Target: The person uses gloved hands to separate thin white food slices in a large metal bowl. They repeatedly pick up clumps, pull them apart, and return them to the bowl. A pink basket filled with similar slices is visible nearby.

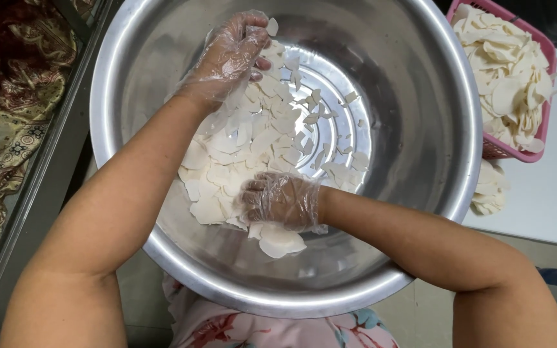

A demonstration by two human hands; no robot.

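A large shiny steel bowl (420, 96) fills the view and holds a heap of thin white slices (253, 145). Both hands wear clear plastic gloves. My left hand (230, 55) is raised over the far side of the heap, fingers curled on several slices, one white piece showing at the fingertips. My right hand (282, 201) lies palm down on the near side of the heap, fingers curled into the slices. A bigger white slice (280, 240) lies just below it on the bowl's bottom.
A pink plastic basket (517, 151) piled with more white slices stands on a white table (549, 200) at the right; a few slices (490, 188) lie beside it. Patterned cloth (8, 96) and a grey metal rail (40, 187) run along the left.
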